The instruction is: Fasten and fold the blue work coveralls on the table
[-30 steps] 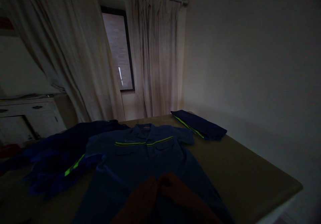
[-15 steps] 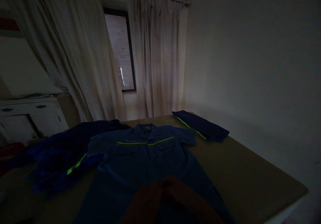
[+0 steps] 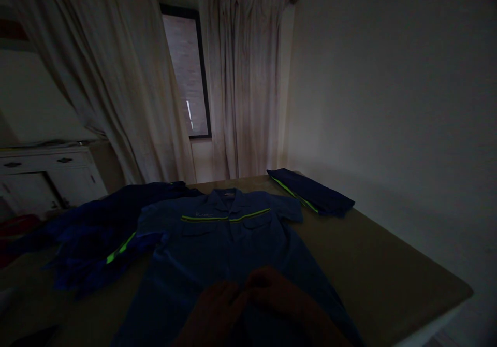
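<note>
A blue short-sleeved work shirt (image 3: 264, 248) with a yellow-green stripe across the chest lies front up on the table, its collar away from me. Over its lower front placket, my left hand (image 3: 219, 303) and my right hand (image 3: 272, 290) meet with bent fingers pinched together at the fabric. Dim light hides what exactly the fingertips grip; it looks like the shirt's front edge.
Left of the shirt lies a heap of dark blue clothing (image 3: 97, 238) with a bright stripe. A folded dark blue garment (image 3: 310, 191) rests at the table's (image 3: 388, 279) far right edge, near the wall. Behind stand curtains (image 3: 248, 88) and a white cabinet (image 3: 27, 186).
The view has shifted slightly. My hands stay together at the shirt front, with the left hand a little farther left and the fingers slightly rearranged.
</note>
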Available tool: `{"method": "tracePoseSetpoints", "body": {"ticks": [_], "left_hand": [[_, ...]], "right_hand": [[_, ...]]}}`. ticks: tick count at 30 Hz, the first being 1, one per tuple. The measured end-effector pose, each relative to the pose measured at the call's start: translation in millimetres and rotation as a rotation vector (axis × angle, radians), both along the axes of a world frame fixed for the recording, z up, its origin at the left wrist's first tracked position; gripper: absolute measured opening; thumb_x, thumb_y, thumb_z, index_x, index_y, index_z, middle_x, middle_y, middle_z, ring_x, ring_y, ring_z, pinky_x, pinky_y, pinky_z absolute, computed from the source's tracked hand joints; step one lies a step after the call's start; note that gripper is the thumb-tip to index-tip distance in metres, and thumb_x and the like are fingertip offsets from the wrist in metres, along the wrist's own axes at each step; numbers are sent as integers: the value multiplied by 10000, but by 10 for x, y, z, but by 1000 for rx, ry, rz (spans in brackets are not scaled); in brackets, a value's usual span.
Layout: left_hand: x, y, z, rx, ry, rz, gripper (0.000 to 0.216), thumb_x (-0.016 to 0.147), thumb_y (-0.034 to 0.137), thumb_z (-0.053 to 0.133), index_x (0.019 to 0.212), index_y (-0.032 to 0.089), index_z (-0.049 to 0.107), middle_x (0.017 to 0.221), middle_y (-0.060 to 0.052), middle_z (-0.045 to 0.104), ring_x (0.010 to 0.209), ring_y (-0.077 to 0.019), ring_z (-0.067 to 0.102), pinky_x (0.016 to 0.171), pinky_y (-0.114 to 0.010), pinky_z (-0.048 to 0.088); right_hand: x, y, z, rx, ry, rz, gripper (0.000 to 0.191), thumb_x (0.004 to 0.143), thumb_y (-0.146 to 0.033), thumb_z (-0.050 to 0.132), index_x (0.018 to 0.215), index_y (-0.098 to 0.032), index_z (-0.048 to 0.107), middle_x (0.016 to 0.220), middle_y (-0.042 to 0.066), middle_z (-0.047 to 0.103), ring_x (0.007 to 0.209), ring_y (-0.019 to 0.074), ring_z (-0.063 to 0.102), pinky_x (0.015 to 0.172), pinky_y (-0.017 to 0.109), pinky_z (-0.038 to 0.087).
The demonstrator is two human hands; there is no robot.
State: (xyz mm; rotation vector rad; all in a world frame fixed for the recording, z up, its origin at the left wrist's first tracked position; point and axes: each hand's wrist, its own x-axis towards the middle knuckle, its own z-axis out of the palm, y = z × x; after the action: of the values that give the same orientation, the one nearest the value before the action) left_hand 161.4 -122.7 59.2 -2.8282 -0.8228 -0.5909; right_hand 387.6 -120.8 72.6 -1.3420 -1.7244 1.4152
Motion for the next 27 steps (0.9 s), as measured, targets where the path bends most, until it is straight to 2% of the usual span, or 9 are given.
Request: {"method": "tracePoseSetpoints", "body": {"ticks": [4, 8, 11, 13, 17, 20, 22, 23, 27], "left_hand": [[-15, -53, -56, -90, -27, 10, 316, 819, 76, 628, 1059, 261, 538, 931, 32, 678, 764, -154, 651, 647, -249, 445], [-33, -146, -125, -20, -28, -2, 294, 820, 101, 664, 1053, 248, 559, 968, 9, 694, 790, -177, 647, 695, -273, 463], [-62, -199, -230, 54, -8, -8, 225, 821, 90, 650, 966, 247, 582, 931, 7, 702, 758, -195, 641, 682, -294, 466], [-69, -218, -259, 4, -3, -12, 216, 817, 64, 619, 933, 245, 595, 917, 6, 704, 757, -194, 650, 681, -288, 477], [-44, -188, -100, -353, -18, -23, 380, 833, 36, 530, 1117, 270, 623, 1116, -12, 710, 935, -174, 687, 789, -246, 514], [-42, -83, 99, -558, 19, 191, 384, 911, 90, 412, 1184, 254, 626, 1167, -55, 701, 970, -199, 694, 837, -295, 533], [-65, 23, 193, -598, 70, 355, 364, 904, 132, 429, 1186, 220, 642, 1199, -95, 690, 1017, -241, 686, 887, -359, 537], [-82, 84, 223, -598, 87, 393, 370, 876, 152, 476, 1200, 208, 646, 1243, -110, 674, 1077, -264, 669, 931, -391, 528], [-144, 347, 282, -600, 118, 381, 625, 750, 273, 679, 1366, 214, 586, 1493, -137, 523, 1349, -357, 498, 1111, -510, 417]], "right_hand": [[-14, -21, 14, 127, -128, 62, 200, 816, -315, 674, 951, -193, 755, 858, -4, 706, 777, 149, 604, 679, 226, 437], [-59, -53, 112, 195, -226, 142, 195, 823, -270, 638, 940, -173, 761, 855, 13, 726, 781, 159, 631, 666, 220, 434], [-98, -68, 277, 309, -300, 68, 220, 881, -271, 578, 992, -187, 748, 931, 35, 745, 842, 169, 653, 724, 234, 441], [-135, -46, 391, 411, -401, 14, 222, 915, -252, 531, 991, -201, 734, 934, 39, 748, 857, 172, 660, 754, 252, 435], [-271, 104, 474, 473, -649, 19, 190, 922, -298, 560, 968, -203, 718, 935, 65, 755, 875, 217, 687, 748, 289, 447], [-406, 259, 379, 441, -836, 57, 340, 878, -463, 651, 1037, -169, 711, 1039, 145, 747, 940, 294, 703, 745, 333, 488], [-476, 355, 298, 442, -923, 78, 407, 851, -475, 679, 1092, -149, 701, 1101, 184, 732, 984, 325, 705, 756, 356, 508], [-497, 400, 267, 444, -947, 83, 402, 849, -451, 678, 1107, -144, 699, 1115, 192, 729, 996, 328, 707, 760, 358, 513], [-460, 559, 251, 396, -935, 97, 307, 876, -372, 627, 1066, -149, 717, 1091, 177, 746, 1000, 310, 716, 743, 334, 506]]}}
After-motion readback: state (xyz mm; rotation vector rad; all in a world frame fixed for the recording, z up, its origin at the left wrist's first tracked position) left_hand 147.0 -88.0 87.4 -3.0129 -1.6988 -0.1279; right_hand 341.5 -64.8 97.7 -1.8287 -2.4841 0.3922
